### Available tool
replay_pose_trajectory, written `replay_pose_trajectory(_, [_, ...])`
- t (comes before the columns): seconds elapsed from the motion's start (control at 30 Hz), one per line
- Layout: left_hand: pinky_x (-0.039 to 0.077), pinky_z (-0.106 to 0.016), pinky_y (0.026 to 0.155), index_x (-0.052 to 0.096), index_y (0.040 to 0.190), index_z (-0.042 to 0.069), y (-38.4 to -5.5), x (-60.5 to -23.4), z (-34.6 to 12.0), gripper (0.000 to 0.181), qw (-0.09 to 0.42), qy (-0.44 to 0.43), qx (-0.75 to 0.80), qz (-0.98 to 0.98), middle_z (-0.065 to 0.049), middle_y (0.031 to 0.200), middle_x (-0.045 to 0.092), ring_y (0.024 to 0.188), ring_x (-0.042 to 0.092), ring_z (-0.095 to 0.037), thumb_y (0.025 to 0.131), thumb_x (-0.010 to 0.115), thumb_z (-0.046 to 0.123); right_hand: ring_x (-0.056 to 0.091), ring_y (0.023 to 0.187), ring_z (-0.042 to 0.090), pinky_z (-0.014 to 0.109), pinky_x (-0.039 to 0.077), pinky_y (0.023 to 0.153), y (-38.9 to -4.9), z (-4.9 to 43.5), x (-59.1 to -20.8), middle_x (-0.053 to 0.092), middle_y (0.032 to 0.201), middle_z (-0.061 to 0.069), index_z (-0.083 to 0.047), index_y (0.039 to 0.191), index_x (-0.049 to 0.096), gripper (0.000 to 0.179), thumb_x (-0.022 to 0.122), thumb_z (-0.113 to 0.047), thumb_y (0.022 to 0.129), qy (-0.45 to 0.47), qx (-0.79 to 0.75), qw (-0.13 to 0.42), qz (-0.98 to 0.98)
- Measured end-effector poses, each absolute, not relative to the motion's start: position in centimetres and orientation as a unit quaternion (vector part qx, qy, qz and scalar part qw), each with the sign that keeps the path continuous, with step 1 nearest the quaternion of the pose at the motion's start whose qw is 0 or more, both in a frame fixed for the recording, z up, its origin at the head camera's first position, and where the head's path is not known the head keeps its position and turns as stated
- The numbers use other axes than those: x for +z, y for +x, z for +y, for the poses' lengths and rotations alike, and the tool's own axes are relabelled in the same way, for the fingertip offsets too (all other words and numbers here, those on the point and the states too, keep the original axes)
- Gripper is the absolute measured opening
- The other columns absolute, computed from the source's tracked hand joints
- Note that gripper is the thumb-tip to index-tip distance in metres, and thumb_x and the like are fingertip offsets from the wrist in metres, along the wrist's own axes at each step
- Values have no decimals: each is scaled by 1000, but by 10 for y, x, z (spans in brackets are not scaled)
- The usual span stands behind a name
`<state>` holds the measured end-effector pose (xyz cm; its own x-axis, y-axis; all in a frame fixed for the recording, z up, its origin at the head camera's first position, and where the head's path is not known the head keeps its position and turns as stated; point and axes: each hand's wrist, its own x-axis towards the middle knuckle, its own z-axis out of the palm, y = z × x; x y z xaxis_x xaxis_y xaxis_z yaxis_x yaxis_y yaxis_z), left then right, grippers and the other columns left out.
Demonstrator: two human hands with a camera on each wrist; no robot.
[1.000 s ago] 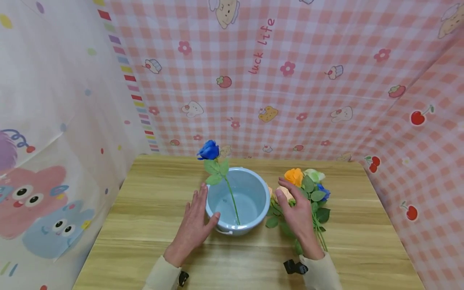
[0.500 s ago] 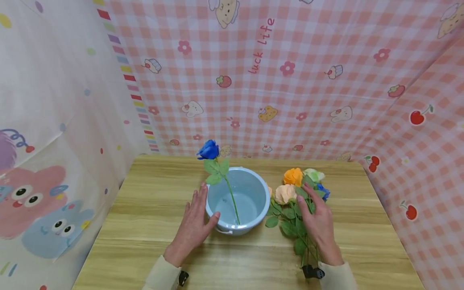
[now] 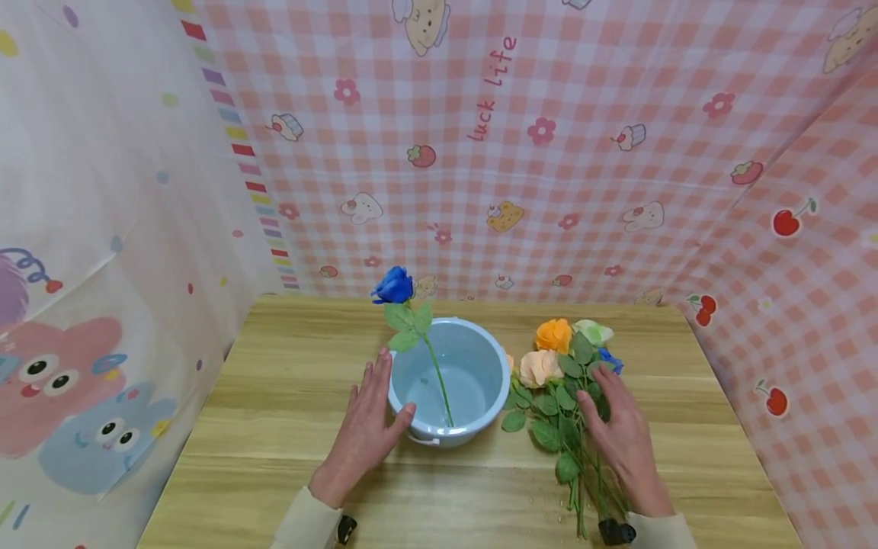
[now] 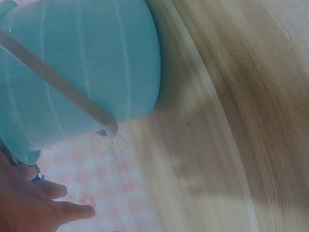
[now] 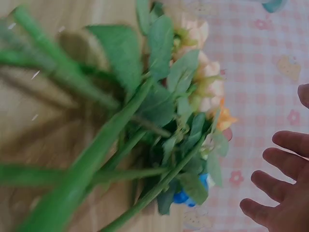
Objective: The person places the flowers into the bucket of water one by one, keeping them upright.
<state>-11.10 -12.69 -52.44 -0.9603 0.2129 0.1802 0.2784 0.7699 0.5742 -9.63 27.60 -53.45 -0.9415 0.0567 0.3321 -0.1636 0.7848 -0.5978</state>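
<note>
In the head view, the left hand (image 3: 366,408) is spreading its fingers and thumb along the left side of a pale blue bucket (image 3: 458,438), just below the center of the frame. Inside, a long-stemmed blue rose (image 3: 394,286) is leaning, its bloom rising past the rim toward the upper left. At the lower right, the right hand (image 3: 623,431) is spreading over a bunch of roses (image 3: 546,433) lying on the wood-grain counter (image 3: 288,381); whether it is touching them I cannot tell. Peach, orange, pale green and blue blooms are pointing toward the top of the frame. A pink gingham cloth (image 3: 446,183) is hanging behind.

In the left wrist view, the bucket is filling the upper left, its handle (image 4: 60,79) slanting across the wall; the left hand's extended fingers are showing at the lower left.

In the right wrist view, blurred green stems (image 5: 104,140) are crossing the left half; the right hand's parted fingers are showing at the right edge.
</note>
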Motion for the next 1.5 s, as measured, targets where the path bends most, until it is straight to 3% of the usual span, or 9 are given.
replay_pose_trajectory(0.37, [19, -72, 118, 6, 168, 11, -110, -523, -127, 90, 45, -126, -318, -939, -6, 174, 6, 157, 10, -39, 102, 50, 55, 42, 134, 58, 71, 35, 105, -87, 297, -548, 49, 146, 36, 13, 136, 58, 53, 64, -28, 103, 42, 271, 143, -951])
replay_pose_trajectory(0.77, [20, -73, 117, 6, 168, 12, -111, -523, -127, 90, 43, -122, -315, -940, -6, 174, 6, 157, 10, -39, 102, 50, 56, 58, 113, 53, 67, 46, 93, -75, 310, -566, 63, 122, 34, 12, 122, 67, 40, 77, -13, 92, 39, 262, 172, -949])
replay_pose_trajectory(1.07, [20, -73, 117, 6, 168, 12, -111, -524, -127, 90, 46, -126, -316, -939, -6, 174, 6, 157, 11, -39, 102, 50, 55, 70, 83, 32, 52, 59, 73, -72, 316, -570, 69, 97, 15, 7, 113, 73, 28, 76, -13, 94, -6, 279, 98, -955])
replay_pose_trajectory(1.3, [19, -73, 117, 7, 168, 11, -111, -524, -127, 90, 46, -130, -320, -937, -8, 174, 7, 157, 11, -40, 102, 51, 54, 71, 83, 31, 52, 58, 74, -74, 321, -572, 74, 93, 13, 6, 110, 74, 25, 74, -14, 95, -27, 271, 20, -962])
replay_pose_trajectory(1.5, [20, -73, 117, 7, 168, 11, -110, -523, -127, 90, 45, -129, -320, -938, -7, 174, 7, 157, 11, -40, 103, 51, 54, 72, 84, 34, 53, 57, 75, -75, 321, -573, 76, 92, 14, 6, 107, 75, 20, 73, -9, 94, -36, 262, 5, -964])
